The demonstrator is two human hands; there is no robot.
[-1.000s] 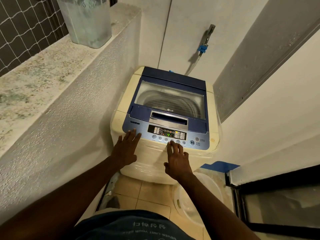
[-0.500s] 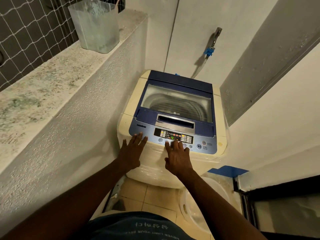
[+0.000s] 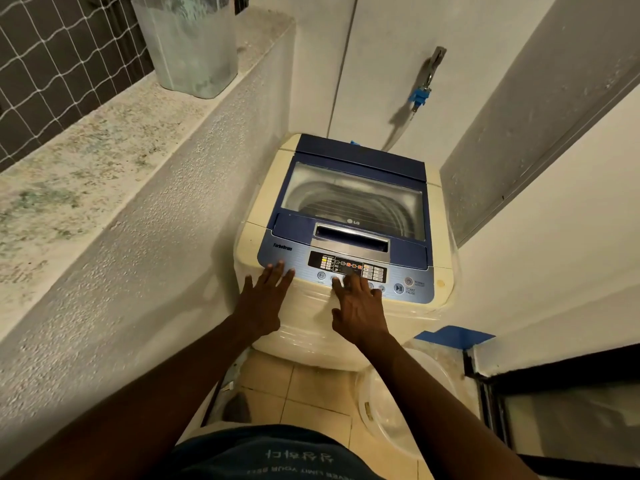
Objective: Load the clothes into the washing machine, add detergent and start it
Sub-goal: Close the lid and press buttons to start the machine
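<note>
A cream top-loading washing machine (image 3: pixel 266 188) with a blue lid stands in a narrow corner. Its glass lid (image 3: pixel 353 199) is down and the steel drum shows through it; no clothes can be made out inside. The blue control panel (image 3: pixel 415 289) at the front has a lit display. My left hand (image 3: pixel 263 299) rests flat, fingers spread, on the panel's left front corner. My right hand (image 3: pixel 358 306) lies on the front edge with fingertips on the row of buttons below the display. Neither hand holds anything.
A rough waist-high wall with a speckled ledge (image 3: pixel 86 161) runs along the left, carrying a frosted plastic container (image 3: pixel 188 46). A tap with a blue fitting (image 3: pixel 420 93) sits on the back wall. A white plastic basin (image 3: pixel 388 410) lies on the tiled floor at the right, beside a dark door frame (image 3: pixel 554 372).
The head camera view has shifted a little, so the machine sits lower and further right in frame. My right fingertips have slid slightly along the button row; my left hand stays put.
</note>
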